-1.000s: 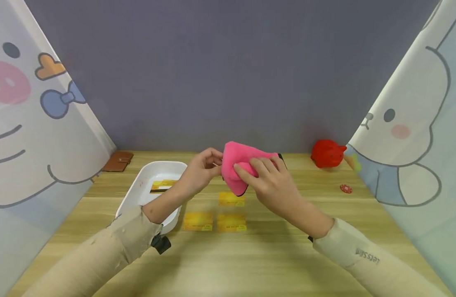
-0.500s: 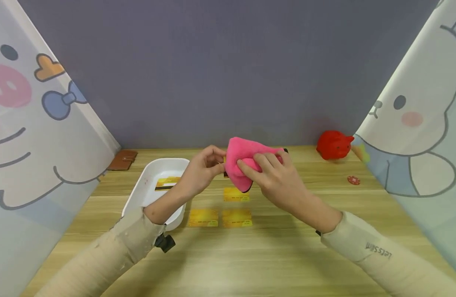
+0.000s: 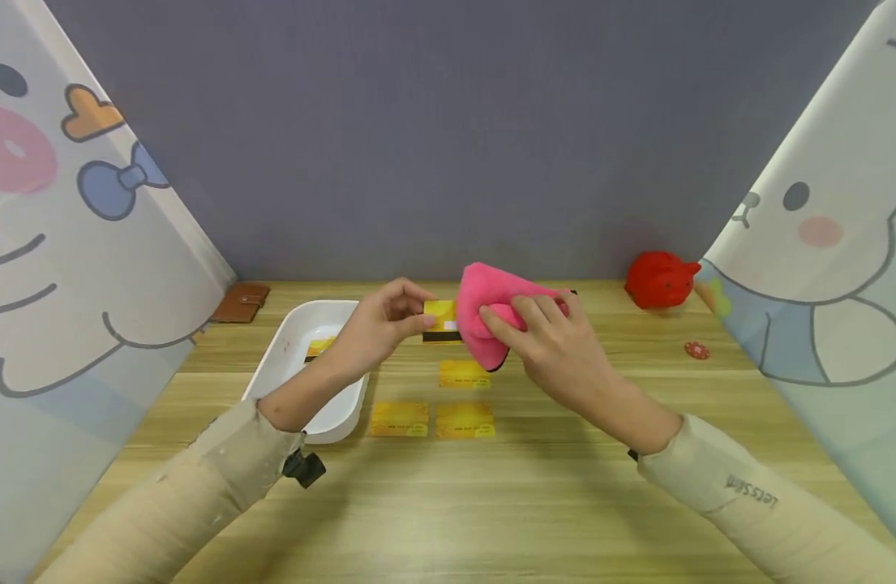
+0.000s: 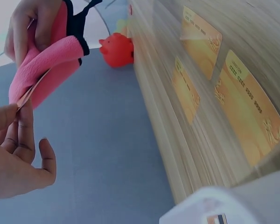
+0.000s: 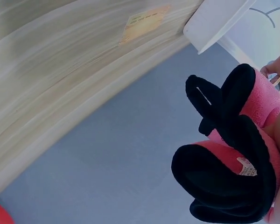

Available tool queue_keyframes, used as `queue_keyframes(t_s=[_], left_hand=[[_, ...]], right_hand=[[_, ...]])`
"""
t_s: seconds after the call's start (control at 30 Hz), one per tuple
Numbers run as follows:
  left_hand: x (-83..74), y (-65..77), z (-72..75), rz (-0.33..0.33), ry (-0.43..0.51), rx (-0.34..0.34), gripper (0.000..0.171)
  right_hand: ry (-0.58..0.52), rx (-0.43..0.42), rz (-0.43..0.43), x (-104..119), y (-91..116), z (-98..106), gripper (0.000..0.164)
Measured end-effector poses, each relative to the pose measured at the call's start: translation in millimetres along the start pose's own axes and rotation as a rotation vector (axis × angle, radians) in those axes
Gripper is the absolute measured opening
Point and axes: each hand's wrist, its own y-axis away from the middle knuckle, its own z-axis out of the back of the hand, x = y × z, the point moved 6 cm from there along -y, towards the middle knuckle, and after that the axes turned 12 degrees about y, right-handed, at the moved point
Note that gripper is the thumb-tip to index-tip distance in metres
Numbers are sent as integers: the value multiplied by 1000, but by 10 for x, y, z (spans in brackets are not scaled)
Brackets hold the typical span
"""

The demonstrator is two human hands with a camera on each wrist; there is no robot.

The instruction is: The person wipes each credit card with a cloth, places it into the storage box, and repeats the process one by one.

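My left hand (image 3: 375,328) pinches the left end of a yellow bank card (image 3: 440,312), whose black stripe and small white strip face me. The card's other end is hidden in a folded pink cloth (image 3: 484,284), which my right hand (image 3: 557,341) grips in a bunch. In the left wrist view the cloth (image 4: 51,65) wraps both sides of the card, held up off the table. Dark edging of the cloth (image 5: 219,172) shows in the right wrist view. Below the hands, three yellow cards (image 3: 465,374) lie face up on the table.
A white tray (image 3: 272,365) with a yellow card (image 3: 318,349) in it stands under my left forearm. At the back left lies a brown wallet (image 3: 241,302). A red piggy bank (image 3: 661,280) and a red poker chip (image 3: 697,349) are on the right.
The hands have drawn apart: the left has moved left with the card, and the cloth has moved right. More of the card shows out of the cloth. The view has shifted slightly.
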Motion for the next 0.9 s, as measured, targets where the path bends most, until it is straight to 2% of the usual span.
queue_keyframes(t_s=[0.13, 0.23, 0.37, 0.53, 0.63, 0.7, 0.8, 0.9], left_hand=[[12, 24, 107, 51, -12, -6, 27], [8, 9, 246, 69, -43, -13, 29], [-11, -42, 558, 83, -125, -54, 33], [14, -57, 1057, 166, -292, -132, 35], [127, -34, 1328, 261, -384, -145, 40], [239, -11, 1459, 332, -400, -135, 44], [436, 34, 1577, 427, -395, -111, 47], [647, 73, 1630, 492, -357, -82, 47]], right_hand=[[4, -2, -3, -33, 16, -6, 42], [12, -4, -22, -103, 41, 11, 41], [17, 14, -47, -214, 116, 40, 41], [12, 48, -56, -292, 218, 44, 48], [13, 53, -58, -306, 258, 42, 52], [17, 55, -58, -308, 273, 40, 52], [23, 71, -54, -298, 285, 29, 49], [21, 78, -48, -274, 289, 17, 50]])
